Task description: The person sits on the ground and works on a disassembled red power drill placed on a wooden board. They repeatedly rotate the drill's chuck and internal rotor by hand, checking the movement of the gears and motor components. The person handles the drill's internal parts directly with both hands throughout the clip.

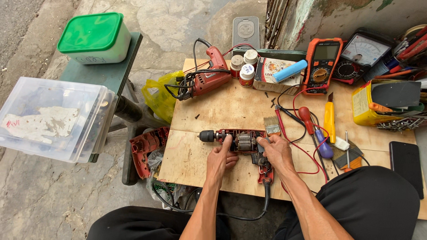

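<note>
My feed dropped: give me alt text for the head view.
Both hands work on an opened red drill on a wooden board: left hand steadies it, right hand holds a paintbrush. Its cover lies left.

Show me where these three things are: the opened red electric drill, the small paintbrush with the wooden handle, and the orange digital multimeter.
opened red electric drill [242,141]: head view, on the exposed motor.
small paintbrush with the wooden handle [271,122]: head view, on its bristles.
orange digital multimeter [323,66]: head view, on the front face above its dial.
</note>
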